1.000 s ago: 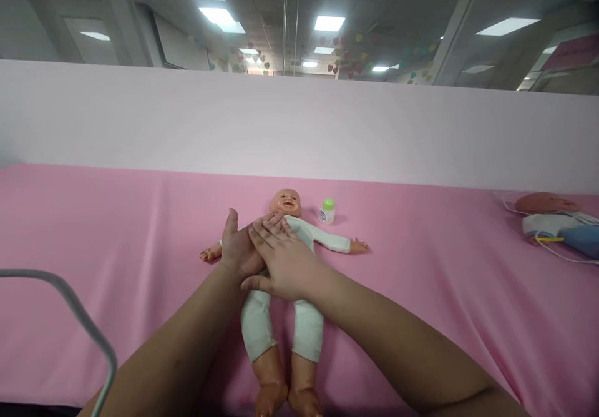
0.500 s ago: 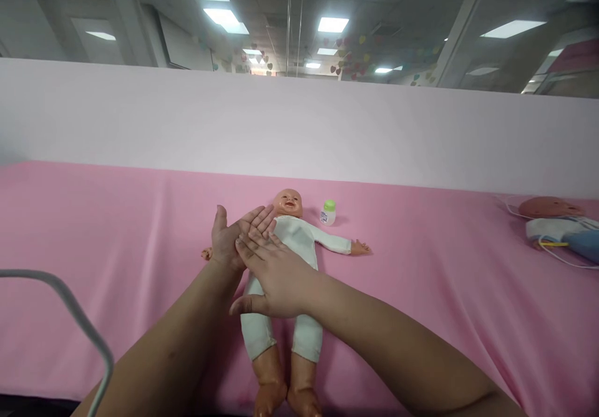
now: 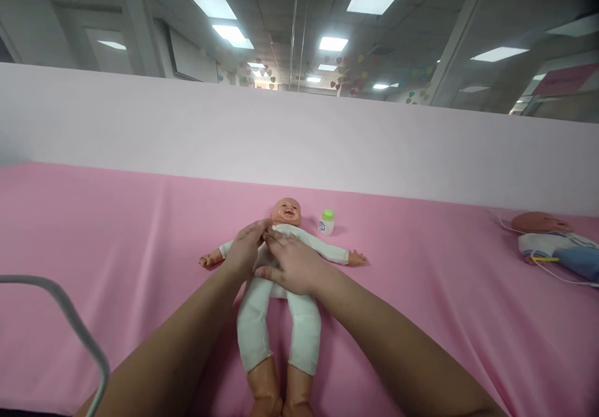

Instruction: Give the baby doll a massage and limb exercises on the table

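A baby doll [image 3: 303,323] in a white suit lies on its back on a pink cover, arms spread and head away from me. My left hand [image 3: 249,242] is over the side of its chest, seen from the back with fingers extended. Beside it, my right hand [image 3: 294,261] lies flat over the chest and belly, palm down, its fingertips close to those of the left. Neither hand grips anything. The two hands hide much of the doll's torso. Just right of the doll's head stands a small clear bottle [image 3: 326,224] with a green cap.
Pink cloth [image 3: 412,267] covers the table up to a white low wall [image 3: 299,136] with glass above. At the far right lies another doll [image 3: 543,222] with blue and white clothing and thin tubing. A grey cable [image 3: 70,308] curves at the lower left.
My left hand has turned from palm up to palm inward and come down onto the doll's chest. The right hand has moved from over the left palm to the doll's torso.
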A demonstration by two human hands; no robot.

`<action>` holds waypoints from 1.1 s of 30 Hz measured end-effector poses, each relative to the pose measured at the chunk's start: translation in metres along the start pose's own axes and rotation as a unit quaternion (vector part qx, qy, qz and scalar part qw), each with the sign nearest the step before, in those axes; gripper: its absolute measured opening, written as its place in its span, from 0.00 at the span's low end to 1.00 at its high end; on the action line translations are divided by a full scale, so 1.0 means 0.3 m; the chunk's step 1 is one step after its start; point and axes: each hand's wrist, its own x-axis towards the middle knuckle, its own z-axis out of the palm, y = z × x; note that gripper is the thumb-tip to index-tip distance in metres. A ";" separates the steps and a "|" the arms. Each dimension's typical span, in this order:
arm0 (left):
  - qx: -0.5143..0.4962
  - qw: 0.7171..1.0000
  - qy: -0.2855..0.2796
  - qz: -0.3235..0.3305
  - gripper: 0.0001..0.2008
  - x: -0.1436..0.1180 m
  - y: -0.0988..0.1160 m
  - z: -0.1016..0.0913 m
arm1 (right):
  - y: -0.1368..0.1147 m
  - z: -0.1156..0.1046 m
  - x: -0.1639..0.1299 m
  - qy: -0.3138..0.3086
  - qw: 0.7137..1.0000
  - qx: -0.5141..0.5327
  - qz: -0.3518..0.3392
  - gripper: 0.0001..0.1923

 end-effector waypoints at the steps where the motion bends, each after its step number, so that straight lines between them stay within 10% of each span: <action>1: 0.066 0.998 -0.007 0.018 0.26 0.007 -0.017 -0.015 | 0.009 -0.007 -0.007 -0.004 1.000 0.014 -0.008 0.45; 6: 0.401 0.913 -0.021 0.073 0.23 0.044 -0.079 -0.063 | 0.099 0.008 -0.095 -0.017 0.998 0.055 -0.019 0.39; 11: 0.511 0.856 -0.034 0.071 0.23 0.063 -0.097 -0.065 | 0.152 0.039 -0.240 -0.011 0.982 0.160 -0.096 0.27; 20: 0.540 0.834 -0.079 0.088 0.26 0.072 -0.130 -0.084 | 0.209 0.048 -0.155 -0.067 0.995 0.052 -0.055 0.48; 33: 0.464 0.880 -0.066 0.078 0.27 0.065 -0.121 -0.097 | 0.401 0.079 -0.075 0.018 0.993 0.026 0.114 0.41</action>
